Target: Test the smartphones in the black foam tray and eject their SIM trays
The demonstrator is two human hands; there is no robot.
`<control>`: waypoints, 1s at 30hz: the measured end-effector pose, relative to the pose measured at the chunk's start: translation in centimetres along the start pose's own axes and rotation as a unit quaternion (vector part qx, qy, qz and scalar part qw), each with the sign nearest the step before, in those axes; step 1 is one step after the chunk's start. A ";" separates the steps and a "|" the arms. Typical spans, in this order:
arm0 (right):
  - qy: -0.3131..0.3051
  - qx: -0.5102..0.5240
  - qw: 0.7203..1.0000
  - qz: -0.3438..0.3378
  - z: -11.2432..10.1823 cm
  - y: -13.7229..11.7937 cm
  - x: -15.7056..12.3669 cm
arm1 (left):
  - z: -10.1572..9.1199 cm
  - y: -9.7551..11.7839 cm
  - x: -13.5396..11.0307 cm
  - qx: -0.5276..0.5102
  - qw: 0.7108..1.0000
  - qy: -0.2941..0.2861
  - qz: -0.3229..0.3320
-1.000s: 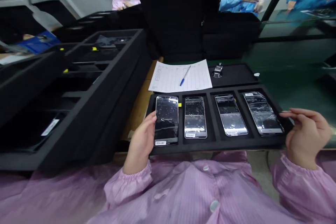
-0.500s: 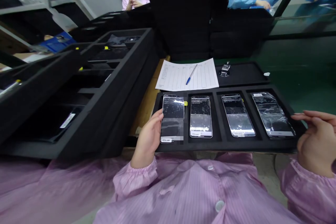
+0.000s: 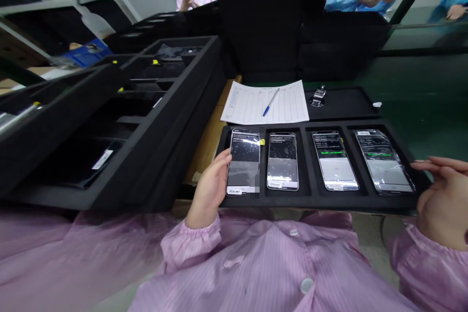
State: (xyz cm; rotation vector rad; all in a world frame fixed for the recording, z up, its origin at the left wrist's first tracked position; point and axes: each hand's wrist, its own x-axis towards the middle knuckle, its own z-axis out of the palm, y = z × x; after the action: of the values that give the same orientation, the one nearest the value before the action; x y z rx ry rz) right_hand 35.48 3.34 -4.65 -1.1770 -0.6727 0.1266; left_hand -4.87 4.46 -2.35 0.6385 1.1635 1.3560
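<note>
At the left hand (image 3: pixel 209 186), a phone (image 3: pixel 243 165) points lengthwise forward.

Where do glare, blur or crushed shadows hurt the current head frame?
Head view: bright streak and speckled glints on the leftmost phone; head view: pink fabric at lower left smeared; head view: black stack at back near-black, detail mostly lost; head view: blocky pixelation by the leftmost phone's right edge; head view: left hand fairly sharp.

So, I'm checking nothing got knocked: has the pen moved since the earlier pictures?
No; judged against the paper, the pen lies at the same place and slant.
</note>
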 end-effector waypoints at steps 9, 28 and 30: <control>-0.026 0.017 0.999 -0.017 -0.1 0.2 0.1 | 0.0 -0.1 0.1 0.004 1.000 -0.004 0.007; -0.014 0.020 1.000 -0.008 -0.1 -0.2 -0.1 | 0.2 0.0 -0.2 0.009 0.999 -0.023 -0.035; 0.011 -0.012 0.999 0.033 0.0 -0.4 0.1 | 0.3 0.0 -0.4 0.027 0.998 -0.019 -0.049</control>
State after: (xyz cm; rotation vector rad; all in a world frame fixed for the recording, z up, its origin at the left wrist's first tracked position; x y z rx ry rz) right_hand 35.42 3.23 -4.23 -1.2233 -0.6180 0.1608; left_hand -4.54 4.11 -2.10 0.6349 1.1882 1.2277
